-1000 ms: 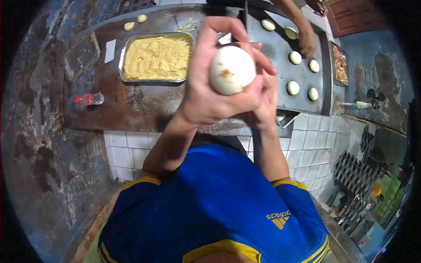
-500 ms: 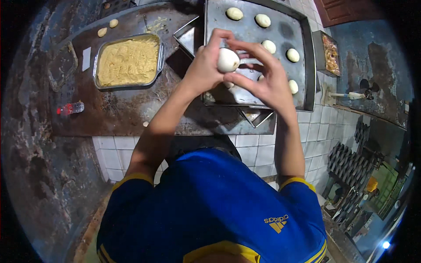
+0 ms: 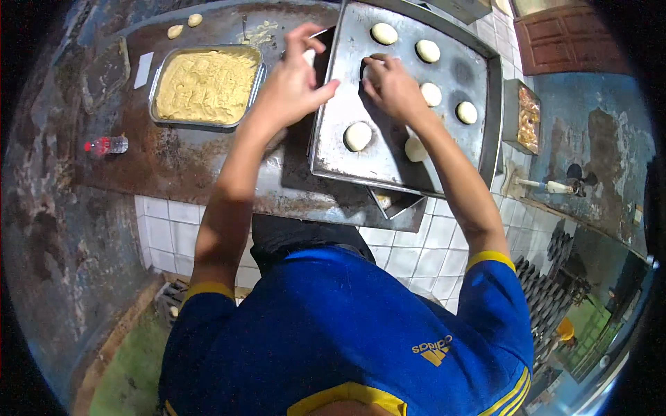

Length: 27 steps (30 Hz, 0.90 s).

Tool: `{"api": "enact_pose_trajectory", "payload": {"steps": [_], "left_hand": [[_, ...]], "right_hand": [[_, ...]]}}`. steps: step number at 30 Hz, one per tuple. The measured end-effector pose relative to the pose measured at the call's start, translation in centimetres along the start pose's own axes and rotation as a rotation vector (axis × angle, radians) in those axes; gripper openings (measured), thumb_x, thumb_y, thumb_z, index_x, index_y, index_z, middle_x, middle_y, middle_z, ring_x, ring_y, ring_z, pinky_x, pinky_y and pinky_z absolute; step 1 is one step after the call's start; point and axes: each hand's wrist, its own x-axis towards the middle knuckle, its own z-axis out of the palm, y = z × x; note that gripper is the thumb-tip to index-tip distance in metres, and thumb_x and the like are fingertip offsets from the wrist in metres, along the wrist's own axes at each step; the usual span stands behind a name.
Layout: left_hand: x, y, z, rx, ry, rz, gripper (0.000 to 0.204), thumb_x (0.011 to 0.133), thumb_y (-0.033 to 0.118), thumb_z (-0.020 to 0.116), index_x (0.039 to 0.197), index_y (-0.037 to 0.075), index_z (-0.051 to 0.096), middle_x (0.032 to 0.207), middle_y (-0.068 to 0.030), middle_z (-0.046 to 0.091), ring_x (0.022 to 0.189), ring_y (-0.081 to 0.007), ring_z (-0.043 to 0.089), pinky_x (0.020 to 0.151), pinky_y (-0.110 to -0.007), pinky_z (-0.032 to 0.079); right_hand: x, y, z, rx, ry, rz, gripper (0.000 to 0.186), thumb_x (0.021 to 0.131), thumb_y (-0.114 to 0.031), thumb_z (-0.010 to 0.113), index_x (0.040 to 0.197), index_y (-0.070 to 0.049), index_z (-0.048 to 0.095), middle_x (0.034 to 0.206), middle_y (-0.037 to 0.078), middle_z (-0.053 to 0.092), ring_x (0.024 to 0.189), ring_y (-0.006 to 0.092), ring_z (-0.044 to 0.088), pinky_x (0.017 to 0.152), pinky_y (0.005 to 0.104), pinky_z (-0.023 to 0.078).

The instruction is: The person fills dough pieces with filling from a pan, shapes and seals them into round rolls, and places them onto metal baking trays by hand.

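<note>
Dough balls (image 3: pixel 358 136) dot the tray (image 3: pixel 343 111), right forearm (image 3: pixel 458 173) partly hiding one.
Left hand (image 3: pixel 291 90) spread wide; right hand (image 3: pixel 395 90) with fingers (image 3: pixel 380 62) curled, grip unclear from here. Glass dish (image 3: pixel 260 76) on the stained worktop (image 3: pixel 187 170), white tiles (image 3: pixel 186 211) below.

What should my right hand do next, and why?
Perhaps ease your right hand straight up, grip loosened: it looks low over the metal tray, with pale dough balls nearby, so sliding sideways might nudge one. I can't tell whether it holds anything.
</note>
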Motion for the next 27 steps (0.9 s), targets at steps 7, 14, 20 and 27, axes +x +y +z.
{"api": "enact_pose_trajectory", "payload": {"steps": [7,14,20,27], "left_hand": [[-11.5,0.1,-3.1,-0.124,0.229,-0.185,0.081,0.084,0.001,0.08,0.146,0.005,0.028,0.118,-0.011,0.056,0.074,-0.0118,0.05,0.07,-0.027,0.045],[-18.2,3.4,0.3,-0.082,0.249,-0.107,0.067,0.085,-0.004,0.079,0.14,0.002,0.039,0.114,-0.0124,0.059,0.079,-0.0121,0.054,0.073,-0.028,0.048],[-13.4,9.4,6.4,0.196,-0.272,0.173,0.042,0.09,0.02,0.076,0.127,0.005,0.063,0.117,-0.014,0.065,0.108,-0.0316,0.066,0.092,-0.042,0.053],[-12.4,7.3,11.1,0.36,-0.363,0.262,0.02,0.095,0.027,0.071,0.106,0.01,0.068,0.098,-0.0058,0.063,0.093,-0.0273,0.065,0.082,-0.042,0.053]], "right_hand": [[-0.1,0.9,3.1,-0.245,0.061,-0.145,0.08,0.108,-0.057,0.044,0.156,0.008,0.039,0.168,0.025,0.032,0.158,0.0394,0.028,0.13,0.0424,0.024],[1.5,1.8,0.5,0.156,-0.085,-0.001,0.083,0.11,-0.057,0.038,0.156,0.013,0.036,0.166,0.031,0.032,0.157,0.04,0.029,0.13,0.0444,0.021],[1.1,4.7,4.4,0.419,-0.084,0.052,0.082,0.111,-0.055,0.038,0.166,0.003,0.018,0.173,0.023,0.021,0.161,0.0352,0.02,0.131,0.0434,0.016],[-10.9,-1.5,-13.3,1.633,0.122,0.064,0.076,0.111,-0.056,0.04,0.161,0.0,0.035,0.165,0.022,0.04,0.153,0.0316,0.039,0.127,0.0463,0.027]]}}
